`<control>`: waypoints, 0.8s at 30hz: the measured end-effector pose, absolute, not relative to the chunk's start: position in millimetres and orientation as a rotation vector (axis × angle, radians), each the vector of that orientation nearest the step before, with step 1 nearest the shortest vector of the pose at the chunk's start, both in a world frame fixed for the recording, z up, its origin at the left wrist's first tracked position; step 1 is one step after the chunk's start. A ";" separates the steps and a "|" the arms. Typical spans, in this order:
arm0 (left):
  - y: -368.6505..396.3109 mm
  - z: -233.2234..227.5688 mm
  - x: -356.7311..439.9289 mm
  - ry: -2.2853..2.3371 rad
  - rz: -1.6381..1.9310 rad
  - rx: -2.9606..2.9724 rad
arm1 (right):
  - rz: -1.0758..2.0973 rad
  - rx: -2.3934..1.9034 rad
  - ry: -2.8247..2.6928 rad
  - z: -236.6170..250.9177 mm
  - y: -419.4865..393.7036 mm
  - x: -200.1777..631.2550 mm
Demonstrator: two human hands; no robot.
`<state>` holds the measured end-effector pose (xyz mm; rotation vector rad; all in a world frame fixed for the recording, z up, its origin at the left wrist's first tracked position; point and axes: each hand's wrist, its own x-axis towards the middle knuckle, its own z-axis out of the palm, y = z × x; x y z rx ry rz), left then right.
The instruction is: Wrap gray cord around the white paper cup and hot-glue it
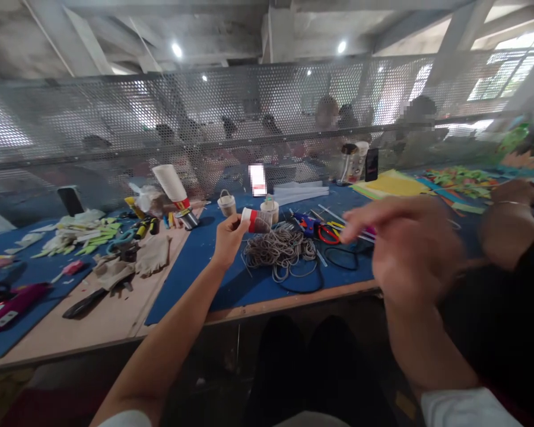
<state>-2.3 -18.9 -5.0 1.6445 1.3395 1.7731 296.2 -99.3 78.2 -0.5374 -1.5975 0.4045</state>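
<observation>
My left hand (229,238) is closed on a paper cup (251,220) that lies tilted sideways, its wide end toward my fingers. A red band shows on the cup, and grey cord seems to be wound round its other part. Beneath it a loose pile of grey cord (278,252) rests on the blue mat. On the right my right hand (412,249) is raised above the table edge, close to the camera and smeared by motion. Its fingers point left; whether they hold anything I cannot make out. Two small cord-covered cups with handles, a left one (226,204) and a right one (270,210), stand behind.
A blue glue gun (305,224) and red-handled scissors (329,233) lie right of the cord. Stacked paper cups (171,184) lean at the left, near work gloves (153,256). A perforated metal screen (231,118) closes off the back. Another person's arm (511,225) reaches in at right.
</observation>
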 end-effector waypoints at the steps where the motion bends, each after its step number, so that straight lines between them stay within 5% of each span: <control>1: -18.9 -5.1 -2.0 1.339 1.769 1.645 | 0.354 -0.613 -1.662 75.3 -79.6 292.6; 8: -18.3 -4.6 -3.6 1.354 1.744 1.657 | 0.065 -1.533 -2.174 5.5 61.3 297.4; 24: -17.6 -6.2 -4.1 1.375 1.699 1.686 | 0.065 -1.712 -2.342 -18.6 116.7 278.4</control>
